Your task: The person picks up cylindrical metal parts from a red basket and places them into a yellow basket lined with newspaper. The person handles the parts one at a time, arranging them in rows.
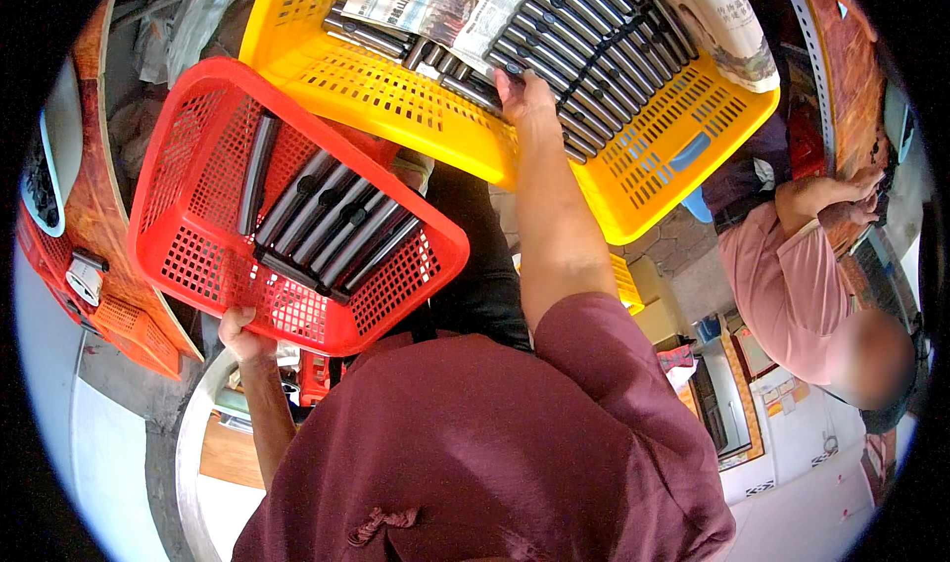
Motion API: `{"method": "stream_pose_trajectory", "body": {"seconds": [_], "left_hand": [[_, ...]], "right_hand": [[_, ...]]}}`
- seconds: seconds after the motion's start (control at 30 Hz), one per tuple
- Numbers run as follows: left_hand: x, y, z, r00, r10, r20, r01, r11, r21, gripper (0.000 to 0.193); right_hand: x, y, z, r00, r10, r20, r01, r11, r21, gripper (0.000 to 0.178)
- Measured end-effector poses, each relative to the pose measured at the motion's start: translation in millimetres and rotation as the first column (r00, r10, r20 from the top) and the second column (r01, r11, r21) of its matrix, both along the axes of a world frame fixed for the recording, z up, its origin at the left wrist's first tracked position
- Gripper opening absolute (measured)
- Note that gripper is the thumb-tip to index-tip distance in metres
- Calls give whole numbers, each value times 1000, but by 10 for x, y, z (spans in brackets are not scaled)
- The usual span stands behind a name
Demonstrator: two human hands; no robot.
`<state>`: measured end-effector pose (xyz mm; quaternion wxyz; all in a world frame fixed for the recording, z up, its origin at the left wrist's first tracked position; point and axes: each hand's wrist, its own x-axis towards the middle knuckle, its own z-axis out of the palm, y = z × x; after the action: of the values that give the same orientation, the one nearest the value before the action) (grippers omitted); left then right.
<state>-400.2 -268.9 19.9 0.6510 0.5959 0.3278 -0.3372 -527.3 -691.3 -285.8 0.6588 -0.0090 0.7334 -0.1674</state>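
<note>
My left hand is closed round the near rim of a red plastic basket, which is tilted. Several dark, glossy tube-like pieces lie in it, most side by side and one apart along the left. My right hand reaches into a larger yellow plastic basket, its fingers closed at the end of a dark tube. Rows of similar shiny dark tubes fill the yellow basket. A newspaper sheet partly covers them, and another newspaper piece lines the right wall.
Another person in a pink shirt works at the right, beside an orange-brown board. A similar board stands on the left, near a small orange basket. Below the yellow basket shows part of another yellow basket.
</note>
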Motion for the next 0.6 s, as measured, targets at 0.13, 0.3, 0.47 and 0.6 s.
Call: {"method": "stream_pose_trajectory", "body": {"seconds": [0.13, 0.3, 0.47, 0.6], "left_hand": [[-48, -32, -7, 1000, 8, 13, -8, 1000, 17, 68], [-92, -28, -28, 1000, -2, 2, 2, 1000, -13, 68], [-106, -30, -16, 999, 15, -31, -16, 999, -31, 69], [-159, 35, -45, 999, 33, -9, -33, 997, 68, 71]], "right_hand": [[-97, -40, -90, 998, 46, 48, -50, 996, 72, 23], [-95, -45, -19, 994, 113, 6, -113, 986, 126, 26], [-160, -72, -23, 978, 202, 59, -209, 963, 169, 28], [-212, -133, 102, 899, 431, 82, -439, 879, 185, 31]]}}
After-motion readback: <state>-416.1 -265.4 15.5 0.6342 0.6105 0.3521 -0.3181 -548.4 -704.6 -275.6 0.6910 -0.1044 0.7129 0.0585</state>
